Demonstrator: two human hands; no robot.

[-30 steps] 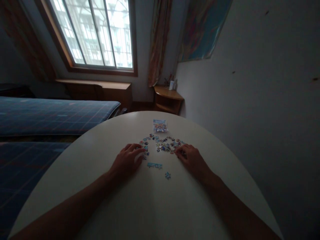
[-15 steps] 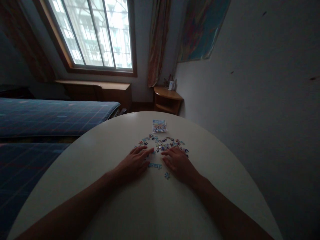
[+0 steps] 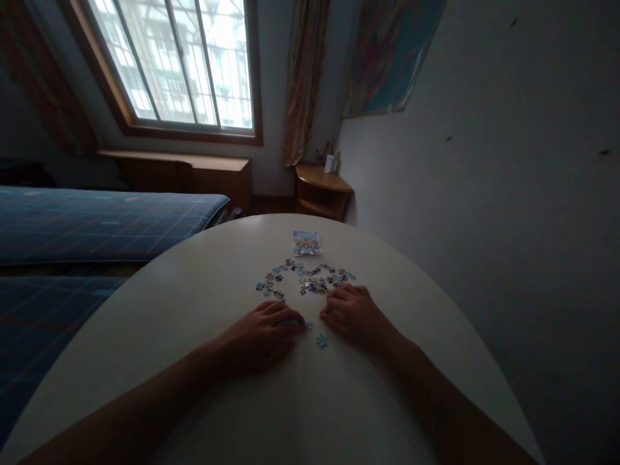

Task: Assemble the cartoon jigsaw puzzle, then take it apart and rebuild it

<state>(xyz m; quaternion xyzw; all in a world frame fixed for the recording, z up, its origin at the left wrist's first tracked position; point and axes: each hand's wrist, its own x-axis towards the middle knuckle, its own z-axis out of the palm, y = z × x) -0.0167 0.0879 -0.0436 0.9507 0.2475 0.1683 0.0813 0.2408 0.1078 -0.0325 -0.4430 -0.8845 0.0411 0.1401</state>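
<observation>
My left hand (image 3: 261,332) lies flat on the round white table (image 3: 203,290), fingers stretched out over a short joined strip of blue puzzle pieces (image 3: 306,325), most of which they hide. My right hand (image 3: 352,314) rests just right of it, fingers curled, fingertips close to the strip's end; what they pinch, if anything, is hidden. A single blue piece (image 3: 321,341) lies between the two hands, nearer me. Several loose coloured puzzle pieces (image 3: 310,279) are scattered just beyond the hands. A small picture card (image 3: 306,243) lies farther back.
A bed with a blue checked cover (image 3: 97,219) runs along the left. A window (image 3: 179,64) and a curtain (image 3: 303,77) stand behind the table, with a wooden corner shelf (image 3: 322,187). A grey wall (image 3: 484,161) closes in on the right.
Both hands have drawn back from the loose pieces toward me and come together. The left hand now covers the blue strip, and the right hand has moved left to its end.
</observation>
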